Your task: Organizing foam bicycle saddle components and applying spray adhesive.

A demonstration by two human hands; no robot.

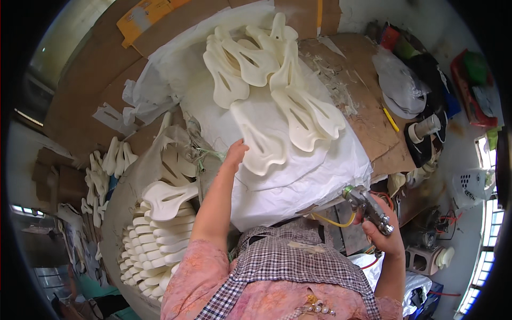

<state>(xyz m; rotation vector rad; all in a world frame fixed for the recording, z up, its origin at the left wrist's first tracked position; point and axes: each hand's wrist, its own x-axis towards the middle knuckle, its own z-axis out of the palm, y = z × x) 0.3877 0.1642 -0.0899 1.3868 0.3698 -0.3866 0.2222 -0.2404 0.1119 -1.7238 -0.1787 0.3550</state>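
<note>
My left hand [236, 153] is closed at the left edge of a cream foam bicycle saddle pad [260, 144] with a slot down its middle. This pad lies on the white sheet [314, 176] covering the table. My right hand [385, 234] grips a metal spray gun [369, 209], held beside the table's near right corner with its nozzle over the sheet's edge. Beyond the left hand, more pads, such as the overlapping pair [296, 118], lie on the sheet. A heap of pads [253, 61] sits at the far end.
Stacked pads [165, 234] fill a large container on my left, with one loose pad [166, 200] on top. A yellow hose [336, 221] runs near the spray gun. On the cardboard to the right lie a yellow cutter [391, 120] and a clear plastic bag [400, 85].
</note>
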